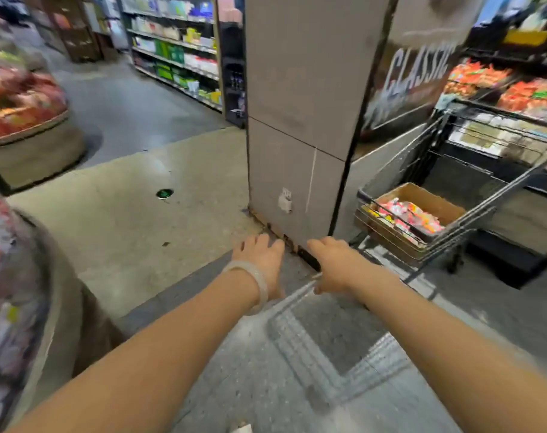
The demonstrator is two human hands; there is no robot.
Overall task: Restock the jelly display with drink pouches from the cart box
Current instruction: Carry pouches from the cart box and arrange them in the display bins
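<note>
Even, moderately bright store light fills the frame, though its source lies outside the view, and a soft pale sheen sits on the polished floor (134,220) left of centre. Motion blur smears nearly everything: the rounded display bins (22,101) along the left edge dissolve into streaks of colour, and the lettering on the sign (419,67) at upper right is doubled. The grey pillar (300,89) in the centre leans with wide-angle distortion, and shelving at the top bends outward. Both forearms at the bottom are soft-edged. Shadow deepens under the cart (453,195) and along the dark cabinets at right.
</note>
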